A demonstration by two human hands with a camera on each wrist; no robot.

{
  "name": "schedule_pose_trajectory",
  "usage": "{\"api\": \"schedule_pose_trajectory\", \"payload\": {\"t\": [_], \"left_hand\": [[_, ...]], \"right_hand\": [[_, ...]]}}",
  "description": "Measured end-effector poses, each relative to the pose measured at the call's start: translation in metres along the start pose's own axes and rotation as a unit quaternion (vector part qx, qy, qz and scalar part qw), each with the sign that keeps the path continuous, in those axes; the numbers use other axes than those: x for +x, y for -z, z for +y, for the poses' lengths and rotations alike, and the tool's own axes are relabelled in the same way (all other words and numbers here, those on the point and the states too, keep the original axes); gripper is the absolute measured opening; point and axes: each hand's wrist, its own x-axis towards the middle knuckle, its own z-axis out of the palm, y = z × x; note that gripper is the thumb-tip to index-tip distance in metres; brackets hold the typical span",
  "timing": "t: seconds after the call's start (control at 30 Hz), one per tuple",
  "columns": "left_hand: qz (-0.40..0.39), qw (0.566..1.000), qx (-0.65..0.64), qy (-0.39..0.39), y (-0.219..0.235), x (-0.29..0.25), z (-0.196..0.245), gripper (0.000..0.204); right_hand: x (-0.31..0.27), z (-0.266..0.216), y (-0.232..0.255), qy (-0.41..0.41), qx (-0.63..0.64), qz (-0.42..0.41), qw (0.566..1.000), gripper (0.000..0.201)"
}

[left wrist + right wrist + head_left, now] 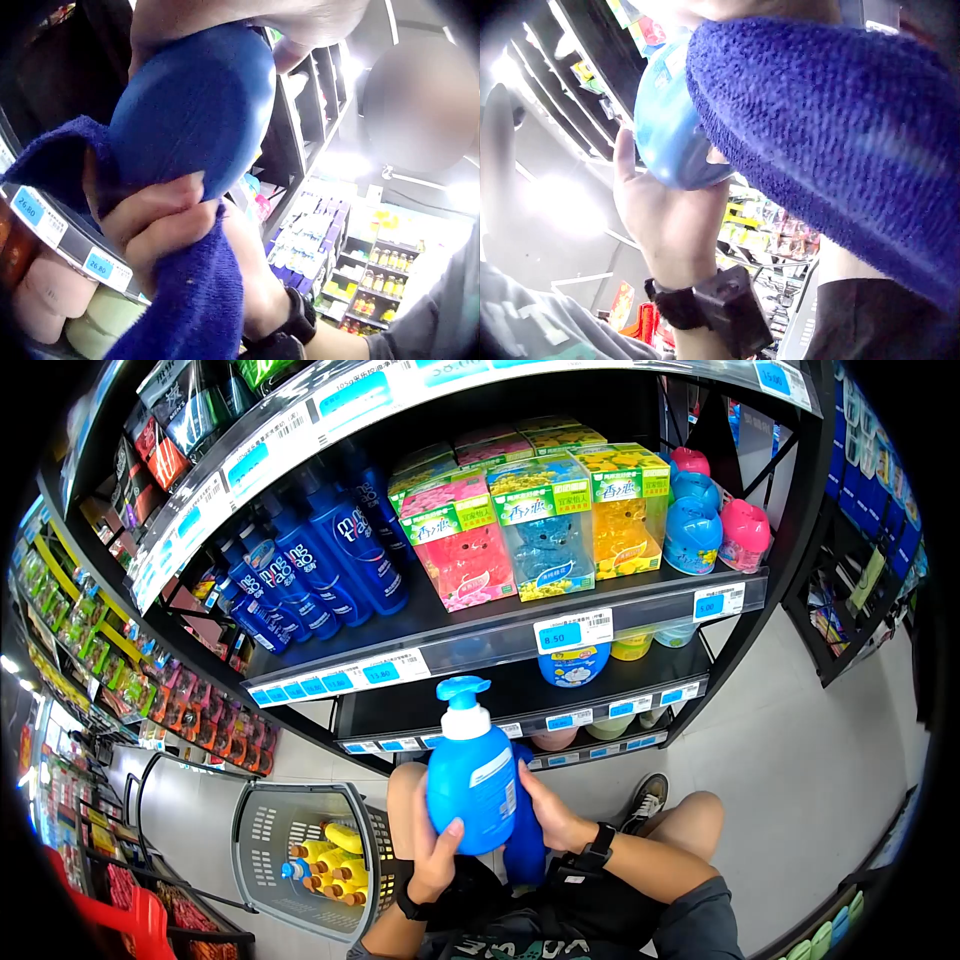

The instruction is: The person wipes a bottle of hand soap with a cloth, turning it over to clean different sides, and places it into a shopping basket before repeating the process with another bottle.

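A blue pump bottle (pixel 468 795) with a white collar and blue pump head stands upright in front of the person, its printed label facing up toward the head camera. The left hand (pixel 437 860) grips it low on its left side, thumb across the front. On the other side, the right hand (pixel 550 815) holds a dark blue terry cloth (pixel 524 857) against the bottle. From the left wrist view, the bottle's underside (pixel 195 112) shows, with the right hand's fingers (pixel 169 214) curled over the cloth. The cloth hangs down large in the right wrist view.
Ahead is a black shelf (pixel 420 630) with blue bottles (pixel 350 545), boxed items (pixel 545 525) and small blue and pink containers (pixel 692 525). A lower shelf holds another blue container (pixel 574 665). On the floor at left stands a grey basket (pixel 262 850) with several yellow bottles (pixel 335 868).
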Motion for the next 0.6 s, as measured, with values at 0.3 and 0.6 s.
{"api": "schedule_pose_trajectory", "payload": {"t": [0.3,0.6], "left_hand": [[-0.173,0.976,-0.117,0.054,0.012,0.010,-0.033,0.092],[-0.200,0.939,-0.259,0.102,0.017,0.026,-0.023,0.109]], "right_hand": [[-0.001,0.001,0.005,0.042,-0.005,0.039,0.998,0.060],[0.004,0.005,0.009,-0.006,0.003,-0.018,1.000,0.055]]}}
